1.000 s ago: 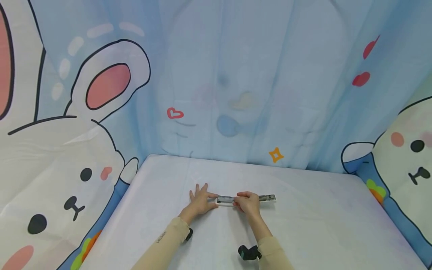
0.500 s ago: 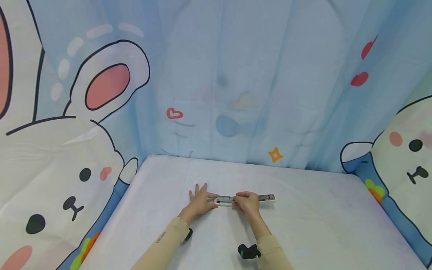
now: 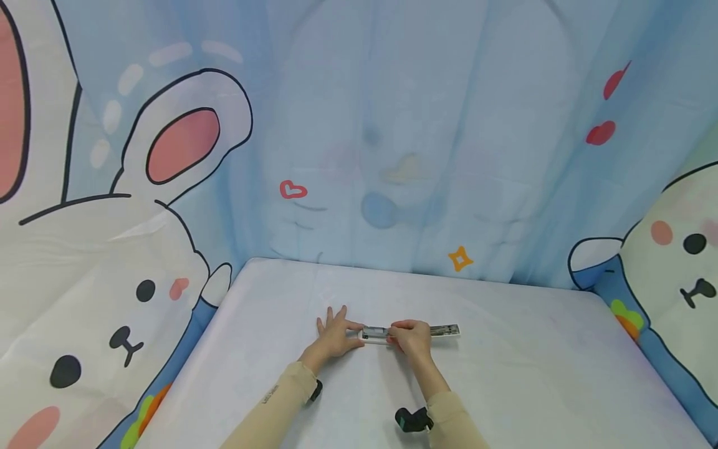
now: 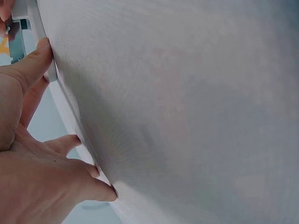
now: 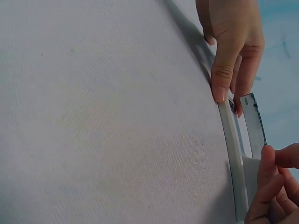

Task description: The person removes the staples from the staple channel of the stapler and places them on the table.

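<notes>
A long, narrow white casing (image 3: 445,332) lies crosswise on the white tabletop, with dark and metallic parts showing along its open top. My left hand (image 3: 332,337) pinches its left end between thumb and forefinger, the other fingers spread against the table. Over the casing's middle, my right hand (image 3: 412,338) pinches a thin grey flat strip (image 5: 254,123) between thumb and fingertips. In the right wrist view the strip's far end stands a little off the casing, near the left fingertips. The right hand hides the middle of the casing in the head view.
A black wrist camera (image 3: 414,420) sits at the right sleeve, and another black device (image 3: 316,391) shows at the left one. Behind the tabletop (image 3: 533,362) hangs a blue curtain (image 3: 421,137) with cartoon prints, which also closes off both sides.
</notes>
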{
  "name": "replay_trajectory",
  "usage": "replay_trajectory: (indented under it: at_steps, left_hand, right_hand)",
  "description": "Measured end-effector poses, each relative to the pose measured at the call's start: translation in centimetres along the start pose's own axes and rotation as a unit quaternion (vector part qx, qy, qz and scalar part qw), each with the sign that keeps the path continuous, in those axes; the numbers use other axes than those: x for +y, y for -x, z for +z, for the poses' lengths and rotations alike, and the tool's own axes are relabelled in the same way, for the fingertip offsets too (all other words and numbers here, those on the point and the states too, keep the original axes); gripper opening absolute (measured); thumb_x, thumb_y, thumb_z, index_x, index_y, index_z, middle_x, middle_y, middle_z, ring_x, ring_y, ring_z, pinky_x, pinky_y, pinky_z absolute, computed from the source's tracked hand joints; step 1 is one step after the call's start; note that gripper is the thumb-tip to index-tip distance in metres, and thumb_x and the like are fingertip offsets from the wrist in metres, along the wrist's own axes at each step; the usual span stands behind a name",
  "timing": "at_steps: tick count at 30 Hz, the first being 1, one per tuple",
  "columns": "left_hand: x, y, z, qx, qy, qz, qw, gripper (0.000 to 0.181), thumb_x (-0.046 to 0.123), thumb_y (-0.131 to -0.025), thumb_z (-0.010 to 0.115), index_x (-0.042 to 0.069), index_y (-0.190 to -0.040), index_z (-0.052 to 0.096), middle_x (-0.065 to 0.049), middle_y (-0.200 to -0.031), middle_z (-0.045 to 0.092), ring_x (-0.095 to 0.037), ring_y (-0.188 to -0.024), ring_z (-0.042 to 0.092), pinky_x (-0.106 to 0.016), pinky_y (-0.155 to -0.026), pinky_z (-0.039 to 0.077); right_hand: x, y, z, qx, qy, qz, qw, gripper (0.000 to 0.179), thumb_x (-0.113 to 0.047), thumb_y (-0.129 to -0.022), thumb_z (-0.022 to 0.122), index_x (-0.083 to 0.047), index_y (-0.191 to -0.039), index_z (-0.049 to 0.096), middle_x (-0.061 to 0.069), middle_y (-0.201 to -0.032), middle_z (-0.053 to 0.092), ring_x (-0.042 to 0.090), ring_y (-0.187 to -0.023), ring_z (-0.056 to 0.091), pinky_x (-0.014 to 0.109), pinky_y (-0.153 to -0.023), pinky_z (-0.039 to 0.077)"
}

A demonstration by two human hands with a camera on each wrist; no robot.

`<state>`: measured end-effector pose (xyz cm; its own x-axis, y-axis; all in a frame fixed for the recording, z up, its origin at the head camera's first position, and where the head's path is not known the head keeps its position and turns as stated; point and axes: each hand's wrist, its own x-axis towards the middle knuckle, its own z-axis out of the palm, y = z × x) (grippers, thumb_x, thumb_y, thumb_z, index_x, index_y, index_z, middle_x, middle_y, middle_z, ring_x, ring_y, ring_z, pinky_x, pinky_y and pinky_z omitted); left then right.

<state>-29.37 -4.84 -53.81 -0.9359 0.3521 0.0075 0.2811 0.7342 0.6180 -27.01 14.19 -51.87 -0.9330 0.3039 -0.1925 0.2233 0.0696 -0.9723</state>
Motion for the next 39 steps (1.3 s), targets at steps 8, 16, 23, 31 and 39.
replay_trajectory:
  at_steps: [8, 16, 23, 31, 39]
  left_hand:
    - [0.1, 0.1, -0.1, -0.002, -0.007, -0.006, 1.0000, 0.039, 0.030, -0.086, 0.077, 0.015, -0.121, 0.072, -0.027, -0.156, 0.026, -0.056, -0.144, 0.006, -0.073, -0.108, 0.003]
    - [0.0, 0.1, -0.2, 0.000, -0.008, -0.005, 1.0000, 0.038, 0.029, -0.085, 0.078, 0.015, -0.121, 0.073, -0.027, -0.156, 0.027, -0.055, -0.144, 0.006, -0.073, -0.108, 0.004]
    - [0.3, 0.2, -0.1, -0.004, -0.001, -0.009, 1.0000, 0.038, 0.029, -0.086, 0.077, 0.015, -0.121, 0.072, -0.027, -0.157, 0.025, -0.054, -0.144, 0.004, -0.072, -0.109, 0.002]
    - [0.3, 0.3, -0.3, -0.002, 0.000, -0.006, 1.0000, 0.038, 0.029, -0.086, 0.077, 0.014, -0.120, 0.073, -0.028, -0.156, 0.026, -0.055, -0.144, 0.005, -0.073, -0.108, 0.003]
    - [0.4, 0.2, -0.2, 0.002, -0.003, 0.003, 1.0000, 0.038, 0.029, -0.085, 0.078, 0.013, -0.120, 0.073, -0.029, -0.156, 0.027, -0.057, -0.143, 0.006, -0.075, -0.107, 0.003]
  right_hand:
    - [-0.3, 0.3, -0.2, 0.013, 0.011, -0.016, 0.9997, 0.024, 0.005, -0.080, 0.073, 0.014, -0.103, 0.067, 0.008, -0.072, 0.069, 0.011, -0.053, 0.064, 0.021, -0.048, 0.046]
    - [-1.6, 0.9, -0.9, 0.000, -0.004, -0.001, 1.0000, 0.026, 0.000, -0.081, 0.075, 0.011, -0.105, 0.069, 0.001, -0.067, 0.068, 0.007, -0.055, 0.061, 0.021, -0.047, 0.042]
    - [-0.8, 2.0, -0.8, -0.016, -0.005, 0.031, 0.9994, 0.025, -0.005, -0.081, 0.079, 0.006, -0.102, 0.072, 0.002, -0.070, 0.069, 0.010, -0.059, 0.057, 0.023, -0.050, 0.042]
    - [0.7, 3.3, -0.1, -0.047, 0.029, 0.038, 0.9978, 0.016, -0.006, -0.079, 0.080, 0.001, -0.093, 0.077, 0.000, -0.068, 0.069, 0.009, -0.057, 0.057, 0.023, -0.050, 0.040]
    - [2.0, 3.9, 0.4, -0.054, 0.032, 0.035, 0.9974, 0.017, -0.002, -0.077, 0.079, 0.005, -0.093, 0.076, 0.000, -0.064, 0.069, 0.006, -0.050, 0.055, 0.020, -0.045, 0.036]
